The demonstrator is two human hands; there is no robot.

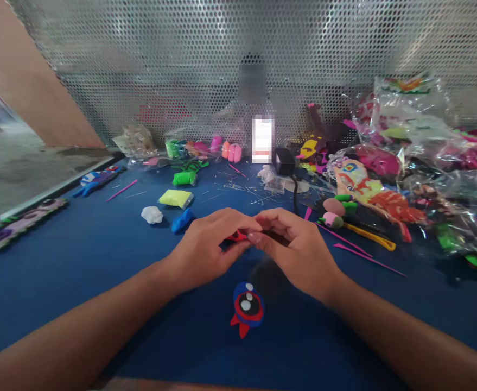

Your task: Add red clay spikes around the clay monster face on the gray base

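Observation:
My left hand (211, 244) is closed around a small red piece (238, 235), of which only a part shows between thumb and fingers. The fingertips of my right hand (295, 247) meet those of the left at the red piece, thumb and fingers bent together; whatever they pinch is hidden. Below my hands, a blue and red clay figure (248, 307) with a black and white eye and two red points lies flat on the blue table (173, 336). Beyond my left hand are a blue clay lump (182, 220) and a white lump (152, 215).
Yellow (176, 199) and green clay packs (184, 178) lie farther back. Pink tools (370, 259), a yellow tool (370, 237) and a heap of plastic bags (421, 157) are at the right. A black adapter (284, 161) stands near the perforated metal panel (140, 65).

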